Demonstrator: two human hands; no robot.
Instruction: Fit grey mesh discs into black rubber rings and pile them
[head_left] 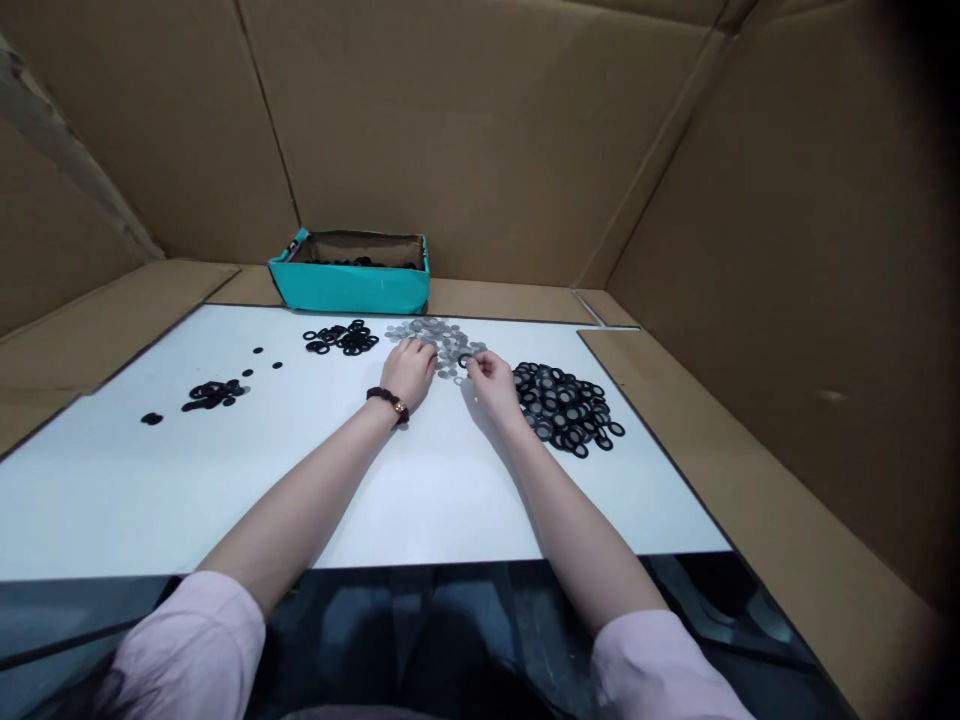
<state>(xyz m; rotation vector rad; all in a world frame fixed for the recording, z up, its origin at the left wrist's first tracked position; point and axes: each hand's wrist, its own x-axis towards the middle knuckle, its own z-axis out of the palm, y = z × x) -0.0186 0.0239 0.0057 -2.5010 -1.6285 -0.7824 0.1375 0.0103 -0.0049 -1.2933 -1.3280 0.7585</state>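
Observation:
My right hand (493,384) pinches a black ring (464,360) between thumb and fingertips, just above the white tabletop. Close by on the left, my left hand (409,370), a dark bracelet at its wrist, rests at the near edge of a pile of small grey translucent discs (429,330). Its fingers are curled together and their tips are hidden, so what they hold does not show. Right beside my right hand lies a large heap of black rings with grey centres (566,408).
Loose black rings (352,338) lie beyond my left hand. Farther left are black discs (214,393) in a small heap, with several strays. A turquoise box (352,290) holding black pieces stands behind the white tabletop (435,500). Cardboard walls (480,140) enclose the back and sides.

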